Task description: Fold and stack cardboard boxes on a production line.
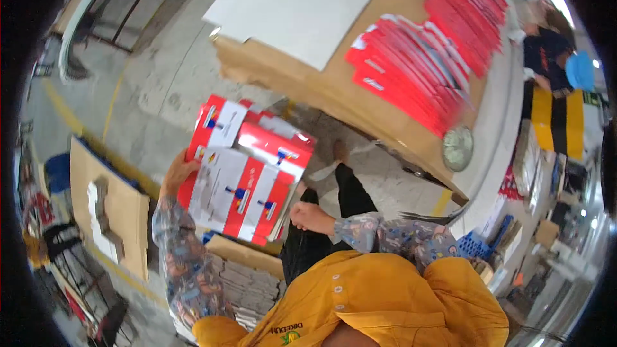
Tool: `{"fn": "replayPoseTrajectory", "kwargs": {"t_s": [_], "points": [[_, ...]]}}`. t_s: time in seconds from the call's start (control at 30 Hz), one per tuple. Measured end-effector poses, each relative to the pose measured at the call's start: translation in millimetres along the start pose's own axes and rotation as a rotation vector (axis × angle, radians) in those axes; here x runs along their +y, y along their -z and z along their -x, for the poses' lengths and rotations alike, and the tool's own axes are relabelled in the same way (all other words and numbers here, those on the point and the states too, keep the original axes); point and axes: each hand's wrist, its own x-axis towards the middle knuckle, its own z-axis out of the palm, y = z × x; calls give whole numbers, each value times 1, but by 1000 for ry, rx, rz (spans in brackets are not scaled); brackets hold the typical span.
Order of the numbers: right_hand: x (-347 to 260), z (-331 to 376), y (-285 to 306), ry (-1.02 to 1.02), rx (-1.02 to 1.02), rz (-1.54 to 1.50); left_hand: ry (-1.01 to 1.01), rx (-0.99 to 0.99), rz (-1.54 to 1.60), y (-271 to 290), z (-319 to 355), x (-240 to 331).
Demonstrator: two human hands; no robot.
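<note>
A stack of red-and-white printed card sheets is held up in front of me, to the left of my legs. My left hand grips its left edge, the thumb lying over the top sheet. By the lower right edge of the stack is my right hand, its fingers curled closed. Whether they pinch a sheet's edge is hidden. The sheets lie unevenly, with some glossy red ones showing at the far side.
Ahead, a cardboard-covered table carries a white sheet, a fanned row of red cards and a round greenish object. Grey stacked cardboard lies below the held stack. Brown cardboard stands left. Another person is far right.
</note>
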Motion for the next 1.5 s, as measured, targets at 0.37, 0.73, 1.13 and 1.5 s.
{"fn": "replayPoseTrajectory", "kwargs": {"t_s": [0.37,0.73,1.13,1.5], "points": [[-142,157,236,736,905,595,-314,812,-887,-53,9,43],[-150,145,449,420,983,1282,-281,195,390,-466,-62,181],[-166,117,476,324,532,1332,25,487,599,-547,-103,196],[-195,145,491,590,352,1364,-61,379,637,-552,-127,238]]}}
